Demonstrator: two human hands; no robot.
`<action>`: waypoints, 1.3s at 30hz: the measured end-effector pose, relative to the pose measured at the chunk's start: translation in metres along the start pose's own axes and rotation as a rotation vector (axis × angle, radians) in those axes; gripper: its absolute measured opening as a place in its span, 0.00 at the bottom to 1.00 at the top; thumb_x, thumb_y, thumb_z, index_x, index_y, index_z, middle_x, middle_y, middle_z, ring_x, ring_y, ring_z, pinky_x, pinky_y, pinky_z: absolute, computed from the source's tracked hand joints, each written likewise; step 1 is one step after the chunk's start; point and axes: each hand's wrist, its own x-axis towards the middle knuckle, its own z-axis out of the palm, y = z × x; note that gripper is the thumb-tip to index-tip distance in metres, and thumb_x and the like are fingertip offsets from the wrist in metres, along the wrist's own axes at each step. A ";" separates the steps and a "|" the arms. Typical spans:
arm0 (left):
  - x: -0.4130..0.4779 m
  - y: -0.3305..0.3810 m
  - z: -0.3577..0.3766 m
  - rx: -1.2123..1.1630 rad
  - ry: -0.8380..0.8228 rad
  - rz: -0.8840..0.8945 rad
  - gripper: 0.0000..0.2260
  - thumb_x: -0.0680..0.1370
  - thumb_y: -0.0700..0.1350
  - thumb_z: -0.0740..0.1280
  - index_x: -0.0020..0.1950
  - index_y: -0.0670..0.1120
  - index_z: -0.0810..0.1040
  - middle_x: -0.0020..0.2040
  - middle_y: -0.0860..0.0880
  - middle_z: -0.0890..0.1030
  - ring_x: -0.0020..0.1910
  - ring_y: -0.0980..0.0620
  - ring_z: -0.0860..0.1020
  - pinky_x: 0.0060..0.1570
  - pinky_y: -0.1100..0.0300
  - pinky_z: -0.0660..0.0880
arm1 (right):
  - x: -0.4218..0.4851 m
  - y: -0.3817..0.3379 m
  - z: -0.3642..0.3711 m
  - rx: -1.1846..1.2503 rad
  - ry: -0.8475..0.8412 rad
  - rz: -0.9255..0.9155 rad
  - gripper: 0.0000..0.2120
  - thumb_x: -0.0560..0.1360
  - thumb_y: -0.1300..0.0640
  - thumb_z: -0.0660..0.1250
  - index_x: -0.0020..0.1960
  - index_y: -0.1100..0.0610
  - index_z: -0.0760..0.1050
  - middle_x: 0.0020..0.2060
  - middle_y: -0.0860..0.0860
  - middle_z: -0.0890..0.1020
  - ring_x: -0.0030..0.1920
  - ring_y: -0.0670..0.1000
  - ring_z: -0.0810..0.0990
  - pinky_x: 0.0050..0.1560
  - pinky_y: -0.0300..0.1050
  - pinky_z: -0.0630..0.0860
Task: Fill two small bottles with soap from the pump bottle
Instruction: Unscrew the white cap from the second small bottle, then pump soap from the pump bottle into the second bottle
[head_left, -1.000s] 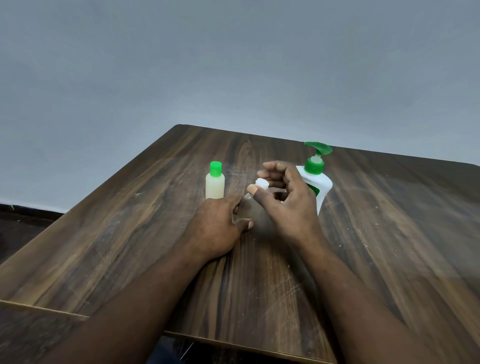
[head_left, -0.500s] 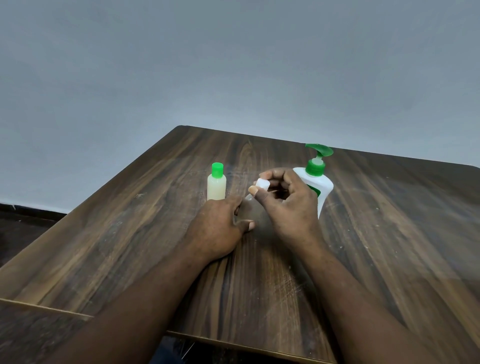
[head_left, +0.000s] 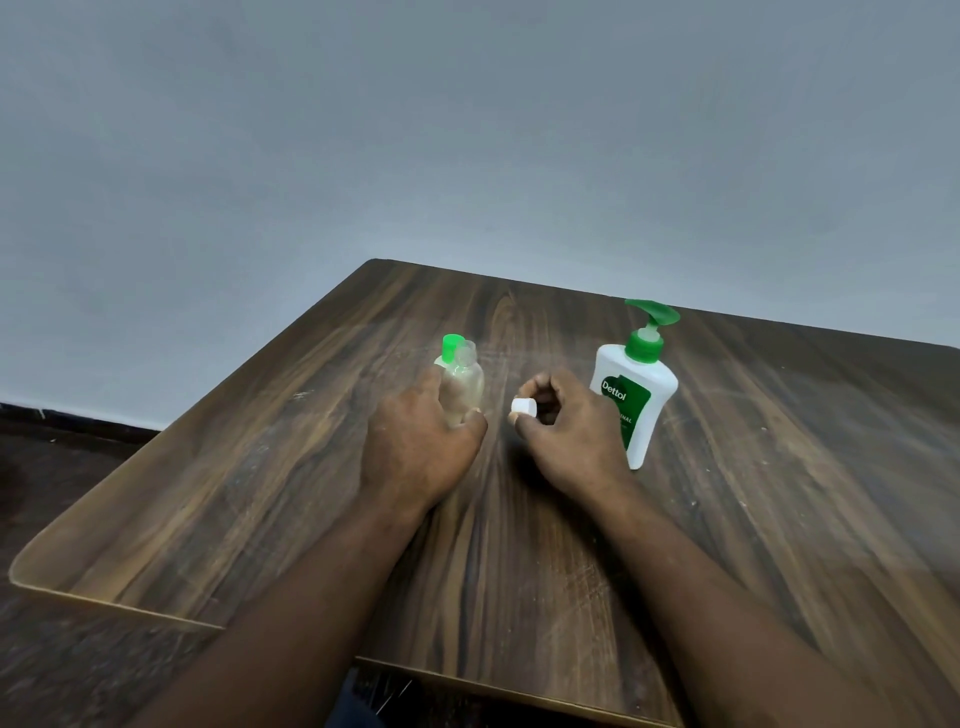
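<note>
My left hand (head_left: 418, 449) grips a clear small bottle (head_left: 466, 383) with its neck uncapped, standing on the table. Right behind it stands a second small bottle with a green cap (head_left: 451, 347), mostly hidden by the clear one. My right hand (head_left: 566, 434) pinches a small white cap (head_left: 523, 407) between thumb and fingers, a short way right of the clear bottle. The white pump bottle (head_left: 636, 387) with a green pump head stands upright just behind my right hand.
The dark wooden table (head_left: 779, 493) runs up to a grey wall at the back. Its left edge slants from the far corner toward me, with dark floor (head_left: 62, 457) beyond it.
The white cap has come off the clear bottle and my right hand has carried it right and down. My left hand has shifted the clear bottle left, in front of the green-capped one.
</note>
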 end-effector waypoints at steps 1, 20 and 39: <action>0.001 0.000 0.000 -0.008 0.003 -0.010 0.11 0.73 0.52 0.72 0.51 0.50 0.75 0.46 0.49 0.80 0.43 0.48 0.75 0.41 0.56 0.67 | 0.003 -0.001 0.000 -0.047 -0.029 -0.022 0.08 0.73 0.59 0.75 0.48 0.48 0.82 0.40 0.42 0.84 0.44 0.42 0.82 0.50 0.43 0.81; -0.001 -0.002 0.005 -0.017 -0.022 0.084 0.16 0.72 0.56 0.74 0.52 0.49 0.76 0.42 0.49 0.82 0.41 0.45 0.80 0.37 0.54 0.71 | 0.019 0.005 0.006 -0.319 -0.183 -0.155 0.14 0.74 0.48 0.75 0.58 0.47 0.80 0.49 0.47 0.87 0.50 0.49 0.85 0.54 0.51 0.82; 0.023 0.058 0.026 -0.348 -0.197 0.385 0.08 0.76 0.57 0.72 0.48 0.57 0.76 0.38 0.58 0.78 0.39 0.58 0.77 0.37 0.66 0.71 | 0.045 0.036 -0.093 0.187 0.176 -0.219 0.22 0.78 0.57 0.76 0.69 0.49 0.75 0.56 0.43 0.85 0.56 0.45 0.85 0.59 0.57 0.82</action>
